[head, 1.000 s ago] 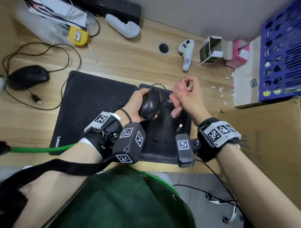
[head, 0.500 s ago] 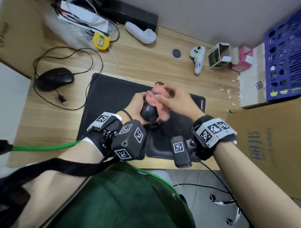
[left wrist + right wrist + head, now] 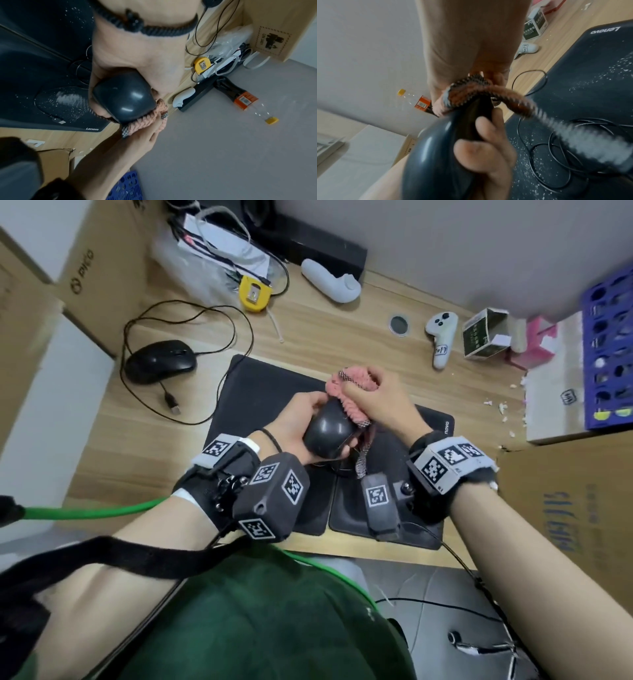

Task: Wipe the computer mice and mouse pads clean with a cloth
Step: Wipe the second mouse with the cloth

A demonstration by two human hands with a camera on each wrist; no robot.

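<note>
My left hand (image 3: 301, 422) grips a glossy black mouse (image 3: 327, 431) lifted above the mouse pads, fingers curled round its side (image 3: 488, 135). My right hand (image 3: 373, 402) clutches a bunched pink cloth (image 3: 349, 392) and presses it on the mouse's front end (image 3: 125, 98), where the cloth (image 3: 145, 121) wraps the edge. Two black Lenovo mouse pads lie beneath: a large one (image 3: 260, 392) and a smaller one (image 3: 428, 422) speckled with white crumbs (image 3: 590, 88). The mouse's thin cable (image 3: 556, 155) coils on the pad. A second black wired mouse (image 3: 159, 361) rests on the desk at the left.
On the wooden desk (image 3: 325, 337) sit a yellow tape measure (image 3: 253, 293), two white controllers (image 3: 330, 282) (image 3: 440, 335), a small box (image 3: 483, 337) and white crumbs (image 3: 503, 409). A blue crate (image 3: 609, 347) and cardboard boxes (image 3: 565, 508) stand at the right, another box (image 3: 99, 268) at the left.
The right hand with the cloth came from beside the mouse onto its front end and rubs there. The left hand keeps hold of the mouse. The head view shifted left.
</note>
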